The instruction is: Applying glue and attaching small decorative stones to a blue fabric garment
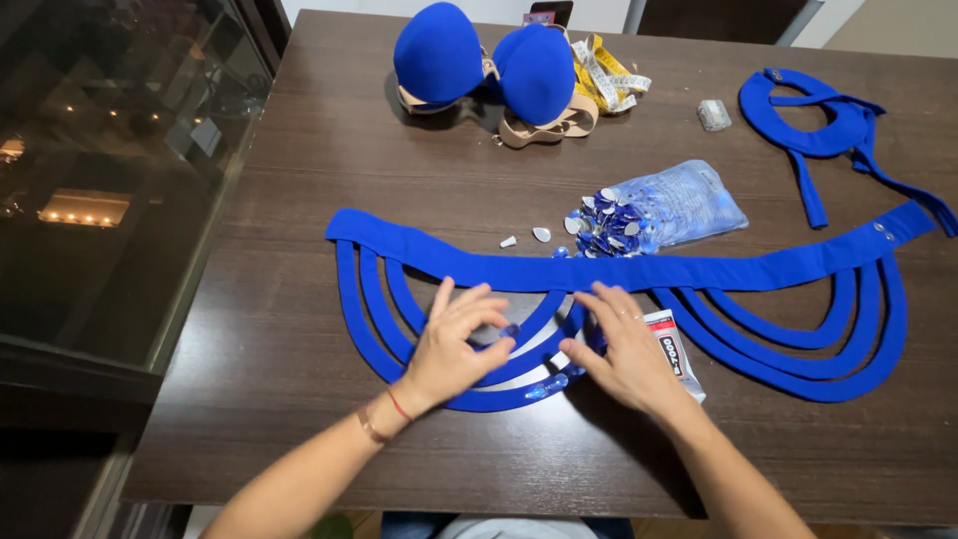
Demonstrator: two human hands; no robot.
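Just beyond both hands, a clear plastic bag (679,205) spills blue gems (604,228) onto the desk (299,200). Left hand (454,344) and right hand (624,349) press the blue strap piece (639,271), each grip loose, holding nothing.

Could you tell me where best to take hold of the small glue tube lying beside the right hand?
Probably by its flat body: the glue tube lies flat, its near end by the right hand and blue strap piece. Come from above, grip across its narrow width.
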